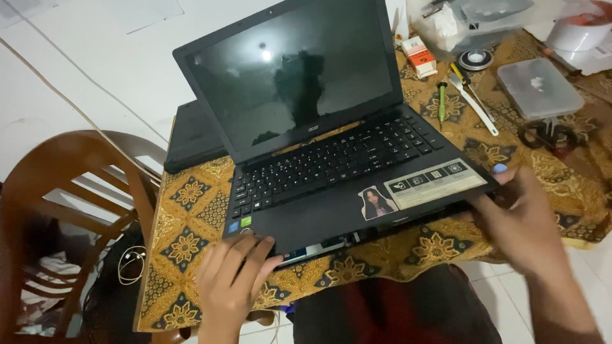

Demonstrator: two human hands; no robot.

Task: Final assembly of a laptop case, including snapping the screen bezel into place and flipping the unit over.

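Note:
An open black laptop with a dark screen rests on a table covered in a yellow patterned cloth. Its palm-rest cover is lifted slightly at the front edge, showing a gap with parts inside. My left hand presses its fingers on the front left corner of the palm rest. My right hand grips the front right corner, thumb on top. Stickers sit on the palm rest to the right.
A green-handled screwdriver, a white tool, a small red and white box, a tape roll and clear plastic boxes lie at the back right. A wooden chair stands at left. Another black device lies behind the laptop.

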